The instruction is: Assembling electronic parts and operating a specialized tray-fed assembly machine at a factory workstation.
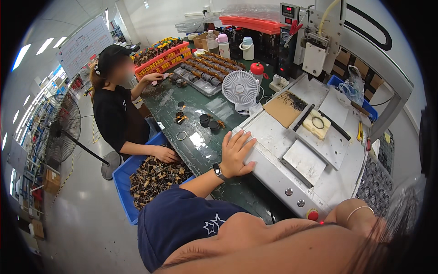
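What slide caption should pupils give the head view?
A left hand rests on a pale machine; a co-worker's hand reaches into a blue bin of small parts.

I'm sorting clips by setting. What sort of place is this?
Likely a factory assembly workshop: a whitish machine with control buttons, a blue bin heaped with small parts, and rows of dark round pieces.

Brightly lit by ceiling lights (44,46), shining off the table (165,109); bent toward black corners, perhaps blurred lower right.
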The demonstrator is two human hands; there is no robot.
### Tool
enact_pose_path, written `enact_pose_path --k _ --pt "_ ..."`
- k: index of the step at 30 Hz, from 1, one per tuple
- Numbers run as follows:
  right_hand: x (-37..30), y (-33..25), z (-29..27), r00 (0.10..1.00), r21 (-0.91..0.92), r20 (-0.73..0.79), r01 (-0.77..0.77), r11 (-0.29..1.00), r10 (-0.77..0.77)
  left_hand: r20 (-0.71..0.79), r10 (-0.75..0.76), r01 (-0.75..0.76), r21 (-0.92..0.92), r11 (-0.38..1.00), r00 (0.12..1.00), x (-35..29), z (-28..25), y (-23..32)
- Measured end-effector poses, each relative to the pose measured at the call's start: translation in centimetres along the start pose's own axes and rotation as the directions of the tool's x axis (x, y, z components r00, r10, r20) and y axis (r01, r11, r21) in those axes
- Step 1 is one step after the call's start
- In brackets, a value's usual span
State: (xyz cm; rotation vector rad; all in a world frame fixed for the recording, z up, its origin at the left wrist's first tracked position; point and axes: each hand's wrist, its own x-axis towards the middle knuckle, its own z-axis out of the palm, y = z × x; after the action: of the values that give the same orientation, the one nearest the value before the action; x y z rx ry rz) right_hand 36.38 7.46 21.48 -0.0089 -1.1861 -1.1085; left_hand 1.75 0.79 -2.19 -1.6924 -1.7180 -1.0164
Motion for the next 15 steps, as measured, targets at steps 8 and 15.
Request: enact_pose_path --k 8,15 --pt "0.7 0.5 4.3 0.860 0.257 -0.510 0.153 0.954 0.000 -0.005 0.017 -0.017 -0.009 1.000 1.000 0.3 0.3 0.0" --pt "1.0 1.0 5.7 0.680 0.347 -0.731 0.306 0.886 0.052 -0.004 0.019 -0.019 -0.021 1.000 1.000 0.4 0.6 0.0"
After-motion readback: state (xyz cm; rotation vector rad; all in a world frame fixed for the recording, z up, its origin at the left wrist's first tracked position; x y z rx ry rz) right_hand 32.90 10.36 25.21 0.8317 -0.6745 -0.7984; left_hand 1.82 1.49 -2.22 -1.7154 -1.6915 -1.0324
